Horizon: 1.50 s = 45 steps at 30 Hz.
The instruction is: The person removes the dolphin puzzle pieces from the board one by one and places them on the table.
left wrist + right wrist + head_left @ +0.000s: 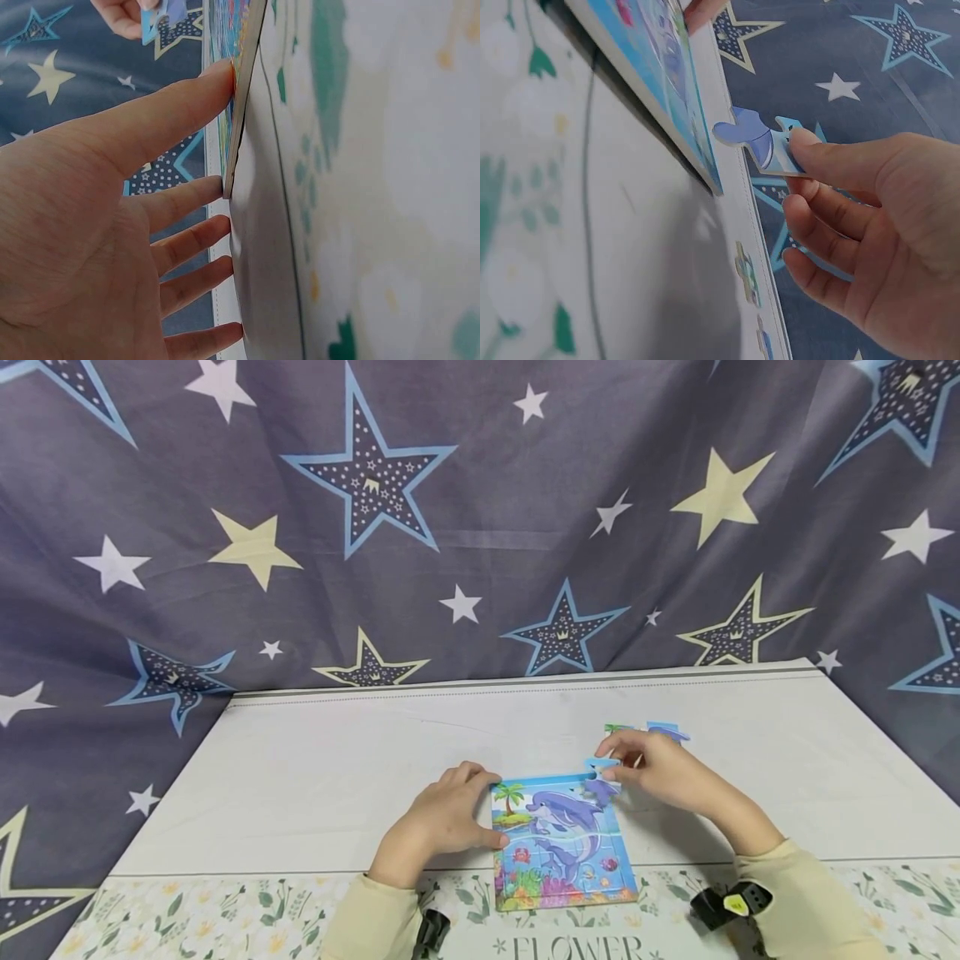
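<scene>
A dolphin jigsaw puzzle [558,852] lies on the table in front of me, its tray showing a palm tree, sea and coral. My left hand [442,814] rests at its left side with fingers spread; in the left wrist view the thumb [202,90] touches the tray's edge. Over the puzzle's upper right corner, my right hand [667,772] pinches a blue and purple puzzle piece [757,142] between thumb and fingers. In the right wrist view this piece is held above the table, apart from the tray. The spot beneath it is partly hidden in the head view.
Two loose puzzle pieces, one with green [618,727] and one blue-purple [671,732], lie behind my right hand. The white table cover [337,760] has a flowered front band [225,918]. A star-patterned curtain [480,527] hangs behind the table.
</scene>
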Each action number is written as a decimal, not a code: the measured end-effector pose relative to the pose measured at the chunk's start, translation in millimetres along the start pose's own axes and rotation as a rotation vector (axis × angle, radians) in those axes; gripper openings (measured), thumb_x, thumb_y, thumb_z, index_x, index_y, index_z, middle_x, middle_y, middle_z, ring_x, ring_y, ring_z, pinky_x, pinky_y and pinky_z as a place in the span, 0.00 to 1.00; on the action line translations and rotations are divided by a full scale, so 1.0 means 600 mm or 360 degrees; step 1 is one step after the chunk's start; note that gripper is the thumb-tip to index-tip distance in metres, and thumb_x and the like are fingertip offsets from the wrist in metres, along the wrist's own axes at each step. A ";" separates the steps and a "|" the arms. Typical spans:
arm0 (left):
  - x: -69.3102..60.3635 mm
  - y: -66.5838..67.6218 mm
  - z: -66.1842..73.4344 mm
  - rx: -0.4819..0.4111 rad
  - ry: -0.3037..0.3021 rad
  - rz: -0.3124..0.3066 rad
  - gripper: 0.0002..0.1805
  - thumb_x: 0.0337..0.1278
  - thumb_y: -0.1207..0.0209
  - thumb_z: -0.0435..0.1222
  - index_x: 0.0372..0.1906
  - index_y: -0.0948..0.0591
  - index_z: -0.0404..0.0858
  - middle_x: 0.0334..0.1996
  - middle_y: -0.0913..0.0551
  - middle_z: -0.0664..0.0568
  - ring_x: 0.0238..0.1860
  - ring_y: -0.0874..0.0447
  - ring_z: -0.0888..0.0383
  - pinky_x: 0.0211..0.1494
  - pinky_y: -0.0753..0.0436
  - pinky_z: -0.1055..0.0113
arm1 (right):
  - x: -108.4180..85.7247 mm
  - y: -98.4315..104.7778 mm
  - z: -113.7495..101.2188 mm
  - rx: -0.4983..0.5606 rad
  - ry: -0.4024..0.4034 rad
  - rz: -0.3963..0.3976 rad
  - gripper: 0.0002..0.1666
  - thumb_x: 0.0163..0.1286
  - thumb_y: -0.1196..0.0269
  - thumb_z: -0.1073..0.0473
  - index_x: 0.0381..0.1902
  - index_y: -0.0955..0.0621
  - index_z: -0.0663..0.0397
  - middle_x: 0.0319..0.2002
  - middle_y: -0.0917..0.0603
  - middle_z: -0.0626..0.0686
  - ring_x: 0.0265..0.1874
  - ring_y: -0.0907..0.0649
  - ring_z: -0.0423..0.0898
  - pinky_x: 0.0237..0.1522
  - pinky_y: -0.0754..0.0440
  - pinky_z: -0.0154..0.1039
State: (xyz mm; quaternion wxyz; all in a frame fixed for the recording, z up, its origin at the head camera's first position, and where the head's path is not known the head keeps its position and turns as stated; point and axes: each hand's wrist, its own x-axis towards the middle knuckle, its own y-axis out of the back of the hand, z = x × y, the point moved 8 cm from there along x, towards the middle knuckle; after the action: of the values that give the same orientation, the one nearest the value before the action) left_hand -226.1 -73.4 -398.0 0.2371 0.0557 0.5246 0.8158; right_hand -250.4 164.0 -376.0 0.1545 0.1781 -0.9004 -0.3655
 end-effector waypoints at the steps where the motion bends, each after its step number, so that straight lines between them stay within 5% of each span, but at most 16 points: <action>1: 0.000 0.000 0.000 -0.0001 -0.0001 0.0001 0.44 0.45 0.26 0.50 0.68 0.28 0.39 0.66 0.32 0.44 0.68 0.36 0.44 0.68 0.34 0.43 | -0.001 0.004 0.002 -0.0002 -0.0007 0.0011 0.09 0.65 0.32 0.64 0.43 0.17 0.55 0.30 0.18 0.44 0.27 0.23 0.40 0.31 0.22 0.35; 45: -0.003 0.000 0.001 -0.0018 0.0017 0.0015 0.44 0.43 0.25 0.49 0.67 0.28 0.39 0.65 0.32 0.45 0.68 0.36 0.45 0.68 0.34 0.43 | -0.060 0.146 0.138 -0.0165 -0.0432 0.0602 0.15 0.68 0.32 0.56 0.44 0.15 0.64 0.33 0.13 0.56 0.30 0.21 0.40 0.30 0.25 0.31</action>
State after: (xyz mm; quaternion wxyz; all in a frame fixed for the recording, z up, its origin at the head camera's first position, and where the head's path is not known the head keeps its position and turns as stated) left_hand -224.0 -73.8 -397.5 0.2307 0.0523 0.5211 0.8201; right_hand -270.3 287.9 -375.6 0.1066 -0.0528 -0.9104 -0.3964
